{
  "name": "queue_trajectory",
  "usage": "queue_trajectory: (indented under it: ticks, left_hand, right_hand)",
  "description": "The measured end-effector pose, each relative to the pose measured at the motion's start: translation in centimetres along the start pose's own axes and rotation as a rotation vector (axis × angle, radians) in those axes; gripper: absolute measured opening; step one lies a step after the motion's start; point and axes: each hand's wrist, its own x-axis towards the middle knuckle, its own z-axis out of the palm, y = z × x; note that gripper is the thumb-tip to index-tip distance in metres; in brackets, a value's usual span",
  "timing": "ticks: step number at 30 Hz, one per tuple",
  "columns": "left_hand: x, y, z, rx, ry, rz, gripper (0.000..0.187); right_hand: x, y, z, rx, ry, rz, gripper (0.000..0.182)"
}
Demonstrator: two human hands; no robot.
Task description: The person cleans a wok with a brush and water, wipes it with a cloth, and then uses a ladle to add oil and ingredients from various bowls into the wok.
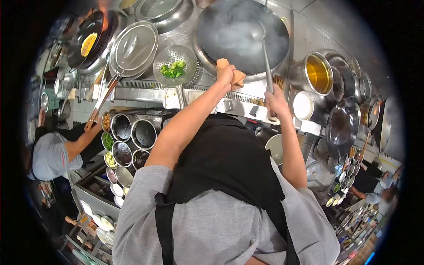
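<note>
Left hand (226,76) grips a cloth (235,78) at the steaming wok's (234,33) near edge — right hand (276,102) clutches the ladle (266,57).

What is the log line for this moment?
left hand: cloth at wok rim; right hand: ladle; wok: steam or smoke; colander: green vegetables

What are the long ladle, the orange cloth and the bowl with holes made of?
The ladle looks like metal, probably steel: gray and smooth, with a soft shine. The cloth seems to be fabric, maybe cotton: it bunches in dull folds. The bowl looks like shiny metal, likely steel: silvery, with light glinting around its holes.
</note>
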Motion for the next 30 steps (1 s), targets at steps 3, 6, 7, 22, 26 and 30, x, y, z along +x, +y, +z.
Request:
queue_trajectory:
  ticks: [3,6,7,22,26,30]
  left_hand:
    - [0.2,0.2,-0.5,-0.009,-0.059,-0.035,0.029]
    - [-0.8,0.8,-2.6,0.045,-0.174,-0.055,0.027]
    - [-1.1,1.1,-4.0,0.031,-0.304,-0.083,0.033]
    - [-12.6,1.5,-12.9,0.104,-0.482,-0.124,0.046]
    - [-13.7,2.7,-9.0,-0.091,-0.452,-0.195,0.054]
    - [-12.9,3.3,-5.8,-0.077,-0.592,-0.159,0.049]
  right_hand:
    - [1.9,-0.1,3.5,0.104,0.023,0.035,0.027]
    - [-0.1,0.5,3.4,0.375,-0.111,0.094,0.030]
    - [-1.2,0.3,1.7,0.255,-0.121,0.127,0.028]
    - [-2.1,3.6,3.3,1.064,-0.424,0.215,0.014]
    - [-3.9,1.2,4.9,1.699,-0.654,0.269,0.015]
    - [-5.6,-2.6,3.9,0.561,-0.251,0.194,0.014]
